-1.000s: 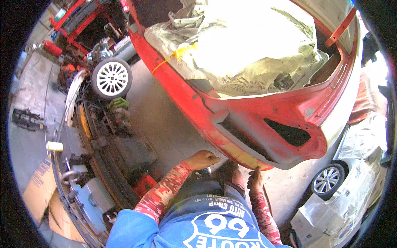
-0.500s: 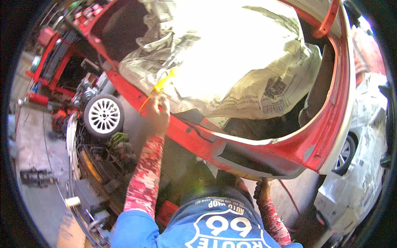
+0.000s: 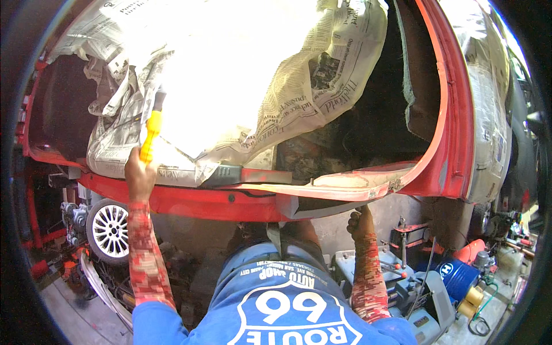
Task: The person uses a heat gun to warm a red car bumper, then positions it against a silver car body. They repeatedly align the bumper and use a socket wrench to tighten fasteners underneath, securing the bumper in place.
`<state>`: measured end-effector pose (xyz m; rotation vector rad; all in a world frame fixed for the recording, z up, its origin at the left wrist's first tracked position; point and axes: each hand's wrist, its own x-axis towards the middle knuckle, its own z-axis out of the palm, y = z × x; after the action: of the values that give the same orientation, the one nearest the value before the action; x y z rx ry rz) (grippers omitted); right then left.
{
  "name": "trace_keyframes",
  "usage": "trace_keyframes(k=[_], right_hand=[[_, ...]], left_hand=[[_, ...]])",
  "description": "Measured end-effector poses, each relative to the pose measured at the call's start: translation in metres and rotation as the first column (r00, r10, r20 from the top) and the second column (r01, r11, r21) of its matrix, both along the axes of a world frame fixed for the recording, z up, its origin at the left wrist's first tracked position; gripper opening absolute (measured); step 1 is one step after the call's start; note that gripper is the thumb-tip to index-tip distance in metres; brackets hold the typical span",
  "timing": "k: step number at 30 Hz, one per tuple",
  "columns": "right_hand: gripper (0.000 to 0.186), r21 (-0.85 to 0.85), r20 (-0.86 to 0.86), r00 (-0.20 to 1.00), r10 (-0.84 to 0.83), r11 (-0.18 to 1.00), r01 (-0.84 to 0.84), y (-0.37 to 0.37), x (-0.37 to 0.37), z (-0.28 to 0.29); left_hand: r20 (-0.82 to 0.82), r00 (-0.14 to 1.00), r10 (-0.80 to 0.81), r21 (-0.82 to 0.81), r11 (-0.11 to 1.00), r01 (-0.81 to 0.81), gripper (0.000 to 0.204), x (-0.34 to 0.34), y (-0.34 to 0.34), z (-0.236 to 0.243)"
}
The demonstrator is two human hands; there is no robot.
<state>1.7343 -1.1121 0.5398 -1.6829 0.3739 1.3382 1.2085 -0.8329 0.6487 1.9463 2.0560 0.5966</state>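
My left hand (image 3: pixel 140 175) is closed around a yellow-handled tool (image 3: pixel 153 135) with a dark end, held upright over the newspaper masking. The kind of tool cannot be made out. Crumpled newspaper sheets (image 3: pixel 132 155), partly washed out by glare, fill much of the opening in a red car body (image 3: pixel 178 201). My left wrist is just in front of the body's near edge. Lower right, my right hand (image 3: pixel 361 224) is a curled fist, its upper finger at the underside of the grey-patched panel (image 3: pixel 330 207). Whatever it holds, if anything, is hidden.
A white spoked wheel (image 3: pixel 109 231) rests at the left among loose parts. To the right are a grey machine (image 3: pixel 431 313), a blue drum (image 3: pixel 457 282) and a green hose (image 3: pixel 491 296). Another sheeted car (image 3: pixel 489 115) stands beyond the red body.
The view has swung to the right and the car's near edge now runs more level. My left hand still grips the yellow-handled tool, now upright. My right hand shows more fully at the panel.
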Motion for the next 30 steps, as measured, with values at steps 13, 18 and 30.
trace_keyframes(k=[13,18,30], right_hand=[[0.026,-0.024,-0.022,0.995,0.098,0.995,-0.099,-0.001,0.021,0.002],[0.021,0.027,-0.02,0.988,0.151,0.988,-0.15,-0.005,0.032,0.0],[0.019,0.079,0.058,0.969,0.239,0.967,-0.243,-0.003,0.045,-0.012]], left_hand=[[-0.051,0.981,-0.189,0.211,0.958,0.196,0.043,0.026,-0.21,0.045],[-0.129,0.968,-0.217,0.116,0.966,0.232,0.044,0.044,-0.238,0.041],[-0.083,0.955,-0.284,0.112,0.95,0.292,0.042,0.112,-0.22,0.038]])
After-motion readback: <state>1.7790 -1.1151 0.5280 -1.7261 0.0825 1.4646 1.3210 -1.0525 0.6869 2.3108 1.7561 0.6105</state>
